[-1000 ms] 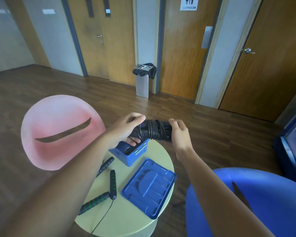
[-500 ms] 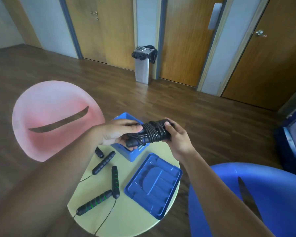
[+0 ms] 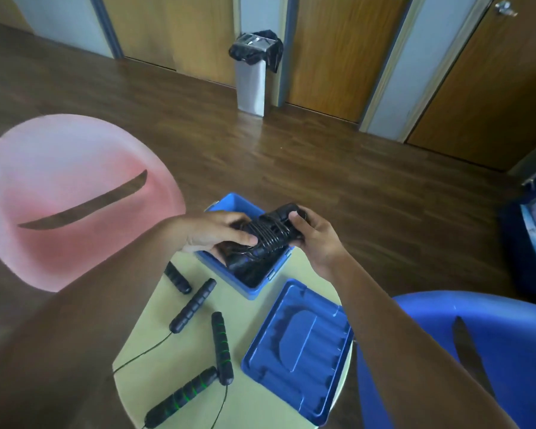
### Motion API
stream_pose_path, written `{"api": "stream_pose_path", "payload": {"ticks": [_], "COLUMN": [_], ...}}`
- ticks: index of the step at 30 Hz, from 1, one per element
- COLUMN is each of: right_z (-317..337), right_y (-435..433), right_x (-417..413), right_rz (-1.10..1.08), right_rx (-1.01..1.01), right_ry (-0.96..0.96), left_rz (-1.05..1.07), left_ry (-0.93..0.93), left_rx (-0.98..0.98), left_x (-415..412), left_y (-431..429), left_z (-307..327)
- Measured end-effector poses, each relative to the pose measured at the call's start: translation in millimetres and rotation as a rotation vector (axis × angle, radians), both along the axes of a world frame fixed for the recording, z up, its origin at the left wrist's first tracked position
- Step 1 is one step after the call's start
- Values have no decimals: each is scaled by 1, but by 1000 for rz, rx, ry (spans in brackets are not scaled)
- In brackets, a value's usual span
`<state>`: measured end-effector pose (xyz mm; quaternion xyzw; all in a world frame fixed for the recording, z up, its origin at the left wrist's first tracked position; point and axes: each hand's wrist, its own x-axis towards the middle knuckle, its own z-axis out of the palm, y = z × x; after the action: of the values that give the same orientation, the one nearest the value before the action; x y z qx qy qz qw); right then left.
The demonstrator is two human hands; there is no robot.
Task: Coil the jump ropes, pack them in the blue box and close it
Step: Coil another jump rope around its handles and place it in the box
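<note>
Two chairs frame the scene: a pink chair fills the left of the frame and a blue chair the lower right. Between them, at bottom centre, stands a round pale-green table. On its right part lies the blue lid, inner face up, just beside the blue box, which sits open at the table's upper edge near the middle of the frame.

Both hands meet over the box. The left hand curls its fingers round the left end of a coiled jump rope, and the right hand grips the right end, thumb on top. This bundle, cord wound round black handles, tilts with its lower left end inside the box.

Four loose handles with thin cords lie on the table's left part, two of them ringed in green.
</note>
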<state>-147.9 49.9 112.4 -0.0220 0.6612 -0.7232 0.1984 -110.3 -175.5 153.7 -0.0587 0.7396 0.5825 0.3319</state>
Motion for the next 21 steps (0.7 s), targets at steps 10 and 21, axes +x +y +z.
{"api": "stream_pose_path", "payload": {"ticks": [10,21], "right_z": [-43,-84], "right_y": [-45,-35], "right_x": [-44,-42], "right_rz": [-27,-151], "right_rx": [287,773], "right_ry": [-34,159], "left_rz": [-260,-200], "left_ry": [211,33], "left_rx": [-528,-631], "left_x": [-64,-95], "left_y": [-13,-38], "left_z": [-48,-130]}}
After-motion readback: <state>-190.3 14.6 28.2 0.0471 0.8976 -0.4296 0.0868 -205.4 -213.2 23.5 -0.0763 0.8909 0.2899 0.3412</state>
